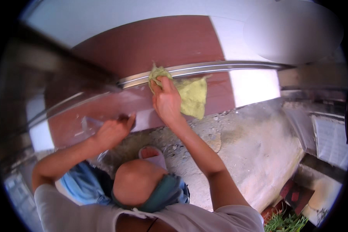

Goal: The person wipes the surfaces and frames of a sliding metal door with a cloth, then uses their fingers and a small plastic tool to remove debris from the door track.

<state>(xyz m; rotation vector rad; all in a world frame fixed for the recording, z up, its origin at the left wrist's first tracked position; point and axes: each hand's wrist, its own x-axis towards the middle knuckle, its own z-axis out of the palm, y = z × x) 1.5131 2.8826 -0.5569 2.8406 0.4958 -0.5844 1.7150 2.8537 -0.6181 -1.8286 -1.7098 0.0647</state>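
My right hand (167, 101) grips a bunched yellow-green cloth (192, 97) and presses part of it on the metal sliding track (203, 69). The cloth's loose end hangs over the red-brown tile (219, 87) on the near side of the track. Lower and to the left, my left hand (114, 132) is at the tile sill's near edge, with its fingers curled and one digit stretched out. Whether it holds anything or rests on the sill cannot be told. Beyond the track lies a larger red-brown tile (150, 40), with pale marks near the rail.
White tiles (253, 87) border the red-brown ones. A dark, blurred upright frame (75, 63) meets the track at the left. Below the sill is rough concrete ground (243, 145) with loose grit, where my slippered foot (152, 155) stands. Green plants (287, 221) grow at the lower right.
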